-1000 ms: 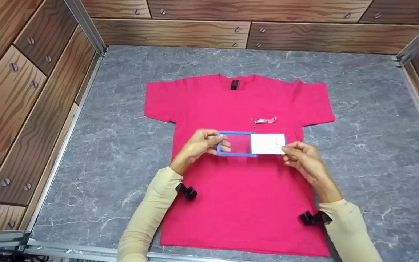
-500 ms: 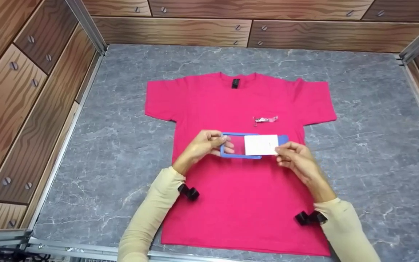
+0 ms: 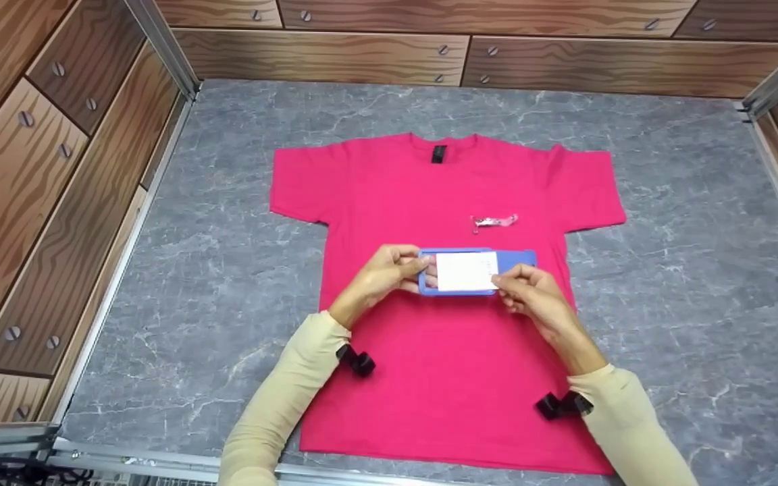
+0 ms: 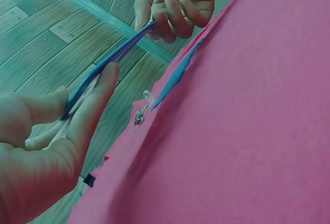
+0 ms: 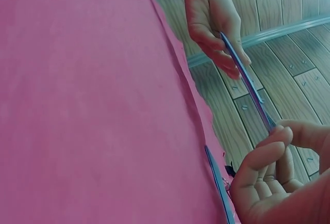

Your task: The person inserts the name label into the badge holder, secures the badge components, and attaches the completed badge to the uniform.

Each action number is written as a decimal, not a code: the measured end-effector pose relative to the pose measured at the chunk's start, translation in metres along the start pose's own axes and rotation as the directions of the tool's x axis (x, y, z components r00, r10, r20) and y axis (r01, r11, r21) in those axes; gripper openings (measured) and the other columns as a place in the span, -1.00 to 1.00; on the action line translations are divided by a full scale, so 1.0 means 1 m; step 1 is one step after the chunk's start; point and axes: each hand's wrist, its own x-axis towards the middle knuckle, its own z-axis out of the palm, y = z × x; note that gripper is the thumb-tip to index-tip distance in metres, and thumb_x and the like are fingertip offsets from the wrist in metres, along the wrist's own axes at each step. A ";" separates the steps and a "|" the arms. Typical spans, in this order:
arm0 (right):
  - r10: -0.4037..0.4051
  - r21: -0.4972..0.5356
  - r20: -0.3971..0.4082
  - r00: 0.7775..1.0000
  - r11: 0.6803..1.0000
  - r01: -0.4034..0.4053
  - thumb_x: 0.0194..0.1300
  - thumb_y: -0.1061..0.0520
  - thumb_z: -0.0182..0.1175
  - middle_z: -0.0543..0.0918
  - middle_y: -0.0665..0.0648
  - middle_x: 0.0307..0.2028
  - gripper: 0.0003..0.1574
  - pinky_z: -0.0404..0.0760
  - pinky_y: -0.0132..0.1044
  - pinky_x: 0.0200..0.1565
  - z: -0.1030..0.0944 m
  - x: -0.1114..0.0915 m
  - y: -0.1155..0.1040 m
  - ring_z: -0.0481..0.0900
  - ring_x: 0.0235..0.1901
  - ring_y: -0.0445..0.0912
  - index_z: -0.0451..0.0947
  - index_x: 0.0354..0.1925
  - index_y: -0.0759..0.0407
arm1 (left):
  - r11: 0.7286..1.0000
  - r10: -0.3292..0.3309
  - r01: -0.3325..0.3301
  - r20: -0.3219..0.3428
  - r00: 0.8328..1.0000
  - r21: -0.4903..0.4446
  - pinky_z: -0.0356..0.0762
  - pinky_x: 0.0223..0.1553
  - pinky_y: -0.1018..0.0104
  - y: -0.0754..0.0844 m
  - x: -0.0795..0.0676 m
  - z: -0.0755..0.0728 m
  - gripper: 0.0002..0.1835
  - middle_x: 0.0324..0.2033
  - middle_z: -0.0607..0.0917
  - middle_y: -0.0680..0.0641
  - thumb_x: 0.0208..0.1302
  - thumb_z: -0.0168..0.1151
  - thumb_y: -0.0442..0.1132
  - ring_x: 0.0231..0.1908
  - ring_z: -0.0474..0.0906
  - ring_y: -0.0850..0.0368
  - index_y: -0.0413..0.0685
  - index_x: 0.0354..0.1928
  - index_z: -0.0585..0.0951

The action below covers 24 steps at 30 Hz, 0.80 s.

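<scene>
My left hand pinches the left end of a blue-edged clear card holder, raised above a pink T-shirt. A white card with small print covers most of the holder's window, a gap staying at its left. My right hand pinches the card's lower right corner. Both wrist views show the holder edge-on between the hands. Another flat blue piece lies on the shirt behind, partly hidden by the holder and right hand. Just above it on the chest is a small metal clip with a clear strap.
The T-shirt lies flat, collar with black label away from me, on a grey marbled tabletop. Wood-patterned panels and metal rails border the table. Dark cables sit at the lower left corner.
The white card has slid left with my right hand, further over the holder's window. My left hand and the holder shifted slightly right. More of the blue piece on the shirt now shows.
</scene>
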 end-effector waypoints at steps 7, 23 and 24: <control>-0.025 0.008 0.004 1.000 1.000 0.025 0.26 0.32 0.21 0.48 -0.05 -0.64 -0.77 0.33 -0.49 -0.58 0.004 0.001 0.004 0.29 -0.67 -0.25 0.51 -0.49 0.07 | 1.000 0.000 0.001 -0.017 1.000 0.012 0.69 -0.46 0.33 0.000 -0.002 0.001 -0.90 -0.51 0.72 -0.03 0.39 0.05 -0.43 -0.46 0.68 0.16 -0.32 -0.23 0.55; -0.220 -0.132 -0.078 0.972 0.969 0.208 0.12 0.41 0.31 0.43 0.01 -0.65 -0.76 0.37 -0.42 -0.62 0.016 -0.003 0.004 0.34 -0.70 -0.19 0.51 -0.57 0.20 | 1.000 0.008 -0.008 -0.014 1.000 0.019 0.69 -0.45 0.35 -0.002 -0.001 0.003 -0.91 -0.48 0.71 -0.01 0.37 0.06 -0.45 -0.44 0.68 0.18 -0.36 -0.21 0.52; -0.223 -0.134 -0.071 0.972 0.968 0.212 0.12 0.41 0.30 0.42 0.00 -0.68 -0.75 0.37 -0.42 -0.62 0.017 -0.003 0.004 0.34 -0.70 -0.19 0.50 -0.57 0.19 | 1.000 0.008 -0.007 -0.016 1.000 0.020 0.68 -0.46 0.36 -0.002 -0.001 0.003 -0.91 -0.48 0.70 -0.01 0.37 0.05 -0.45 -0.44 0.68 0.19 -0.37 -0.20 0.52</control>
